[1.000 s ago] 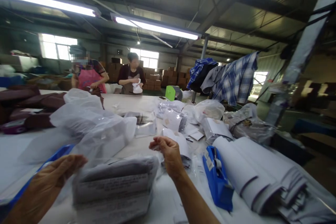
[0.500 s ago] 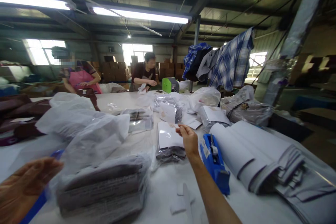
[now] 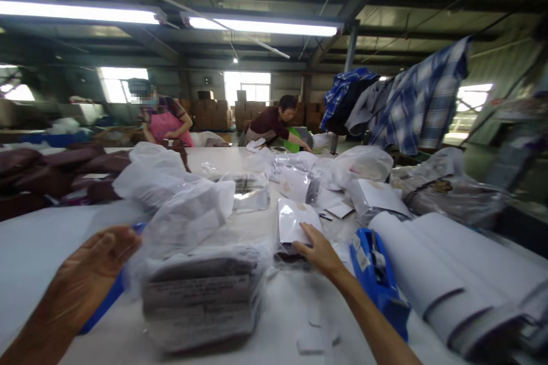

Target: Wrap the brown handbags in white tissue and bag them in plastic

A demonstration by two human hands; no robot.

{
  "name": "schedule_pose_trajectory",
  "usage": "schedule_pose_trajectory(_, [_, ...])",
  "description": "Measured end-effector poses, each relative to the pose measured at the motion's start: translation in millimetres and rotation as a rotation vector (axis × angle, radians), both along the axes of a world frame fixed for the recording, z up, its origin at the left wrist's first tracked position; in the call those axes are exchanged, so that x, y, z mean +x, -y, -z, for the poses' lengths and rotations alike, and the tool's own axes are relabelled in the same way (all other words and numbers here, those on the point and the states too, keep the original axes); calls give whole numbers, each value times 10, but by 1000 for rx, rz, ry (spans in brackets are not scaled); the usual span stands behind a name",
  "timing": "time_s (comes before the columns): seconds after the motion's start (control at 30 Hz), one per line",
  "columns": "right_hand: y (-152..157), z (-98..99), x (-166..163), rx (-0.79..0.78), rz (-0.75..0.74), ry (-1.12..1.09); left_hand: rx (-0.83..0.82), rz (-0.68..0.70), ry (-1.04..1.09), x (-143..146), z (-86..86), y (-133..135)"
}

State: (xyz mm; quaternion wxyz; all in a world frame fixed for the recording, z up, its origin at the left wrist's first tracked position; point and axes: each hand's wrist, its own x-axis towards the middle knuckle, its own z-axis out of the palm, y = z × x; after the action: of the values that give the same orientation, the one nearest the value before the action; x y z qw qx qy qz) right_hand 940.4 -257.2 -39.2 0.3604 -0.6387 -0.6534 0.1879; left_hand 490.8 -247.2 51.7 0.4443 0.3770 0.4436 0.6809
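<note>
My right hand [image 3: 317, 248] lies with spread fingers on the near right part of a clear-wrapped packet [image 3: 295, 219] that has a white sheet on top and dark cloth under it. At the left, my left hand [image 3: 96, 268] is raised beside a large clear bag [image 3: 201, 296] of folded grey-brown cloth. Its fingers are loosely bent, with nothing visible in them. A blue object [image 3: 105, 302] is partly hidden behind that hand. Just right of my right forearm stands a blue tape dispenser [image 3: 379, 279].
White rolled sheets [image 3: 454, 274] fill the right side. More wrapped packets [image 3: 252, 189] and loose plastic [image 3: 363, 165] lie farther back on the white table [image 3: 205, 158]. Brown bundles [image 3: 72, 168] are piled at the left. Two people work across the table; one reaches towards a green-and-grey device [image 3: 293, 140].
My right hand has gone from a pinch at the packet's upper edge to spread fingers lower on it. The view has swung left. A co-worker now leans and reaches right.
</note>
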Motion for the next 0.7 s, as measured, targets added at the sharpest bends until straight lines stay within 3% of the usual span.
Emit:
schedule_pose_trajectory(0.17, [126,-621,-352,160,-312,-664,120,66,114,88,-240,61])
schedule_pose_trajectory(0.23, [191,-916,-518,219,-423,-596,151,58,117,78,-255,36])
schedule_pose_trajectory(0.3, [222,-1193,-649,237,-490,-362,173,56,111,64,-245,9])
schedule_pose_trajectory(0.43, [169,-1607,-761,150,-512,-11,214,59,80,54,-217,-20])
schedule_pose_trajectory(0.57, [88,-1849,-633,57,-505,-79,227,47,76,28,-194,-67])
schedule_pose_trajectory(0.7, [68,-1855,-340,83,-240,-314,234,70,92,-79,-102,-85])
